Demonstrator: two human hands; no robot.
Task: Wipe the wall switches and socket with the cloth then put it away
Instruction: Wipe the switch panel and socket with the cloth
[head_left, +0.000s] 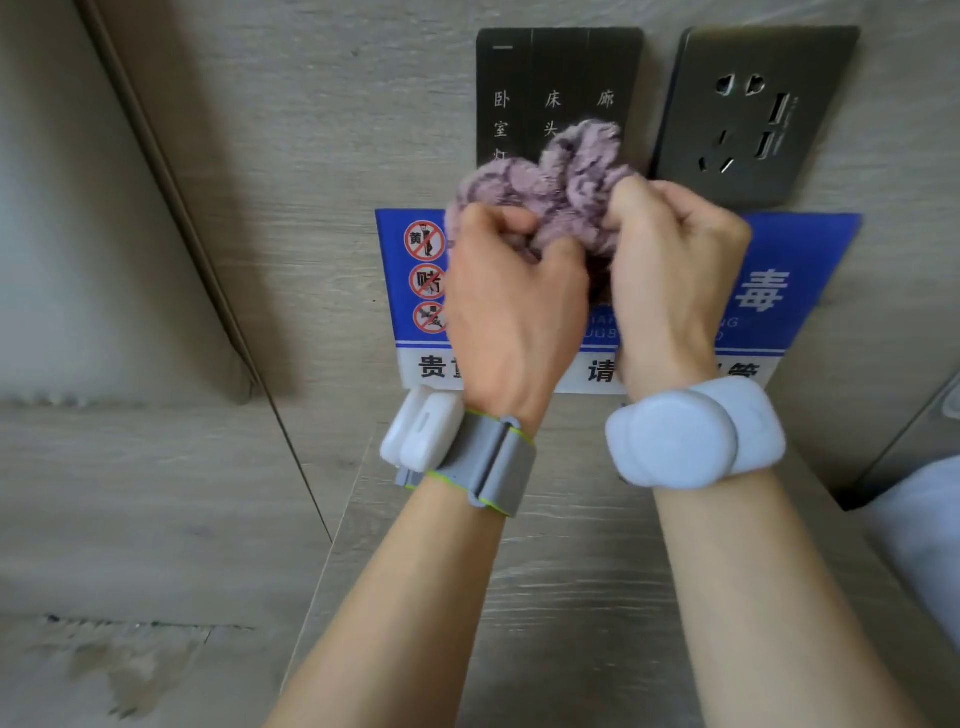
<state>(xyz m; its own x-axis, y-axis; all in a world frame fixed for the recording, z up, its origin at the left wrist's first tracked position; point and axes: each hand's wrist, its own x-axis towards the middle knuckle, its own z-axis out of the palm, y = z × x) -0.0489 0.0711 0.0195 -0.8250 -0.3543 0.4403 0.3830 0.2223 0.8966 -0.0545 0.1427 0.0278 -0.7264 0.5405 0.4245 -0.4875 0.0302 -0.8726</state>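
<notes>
Cloth (550, 176) bunched betw. both hands, over switch panel (556, 78), socket (753, 114) beside.

Wood-grain wall (322, 156), blue sign (810, 249) — wooden ledge (571, 597)

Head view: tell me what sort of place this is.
Probably a hotel or guesthouse bedroom. The switch panel carries room-light labels, a blue notice sign with prohibition icons is stuck below it, and white bedding shows at the right edge.
</notes>
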